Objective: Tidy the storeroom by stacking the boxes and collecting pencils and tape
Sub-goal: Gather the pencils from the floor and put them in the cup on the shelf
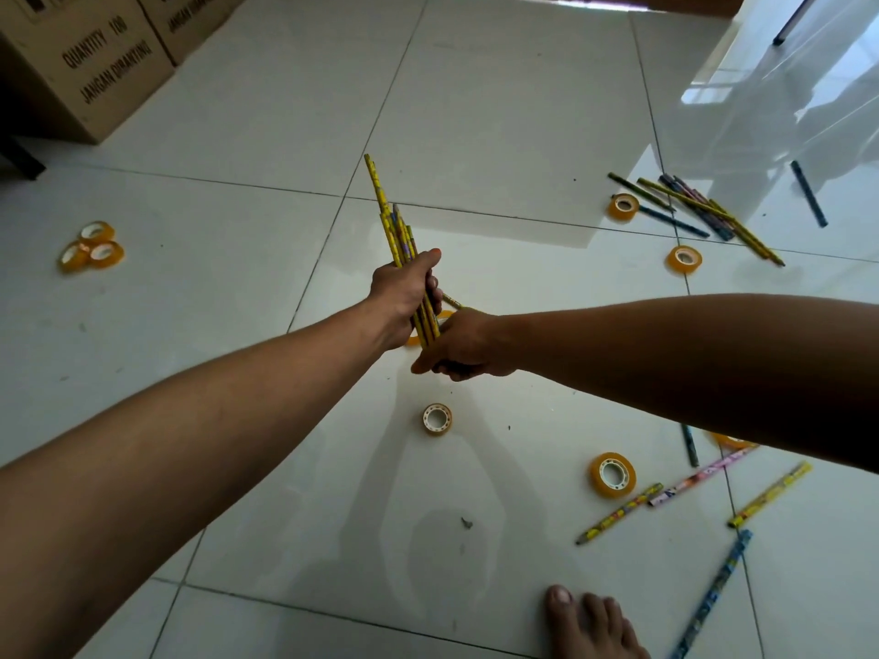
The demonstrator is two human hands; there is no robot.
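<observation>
Head view, floor: white glossy tiled floor with dark grout lines; broad bare tiles across the top middle and the lower left.
Edges: cardboard boxes at the top left corner, printed lettering on their sides; a dark strip of wall base along the top edge; bright window glare at the top right.
Left hand: arm stretched forward from the lower left; fingers and thumb curled round a bundle of pencils, clamped at its lower part.
Right hand: arm reaching in from the right edge; knuckles up, fingers curled under at the bundle's lower end, just beside the left hand; whether it grips the pencils I cannot tell.
Bundle: mostly yellow patterned pencils, held above the floor, tilted up and leftward; one stands out longer than the rest.
Loose pencils, upper right: a crossed heap of yellow and dark blue ones on the floor; one dark pencil lies apart.
Loose pencils, lower right: yellow, pink and blue, scattered near a bare foot.
Tape rolls: three touching at the left; one below the hands; a larger one at the lower right; two near the upper heap; one partly hidden behind the hands.
</observation>
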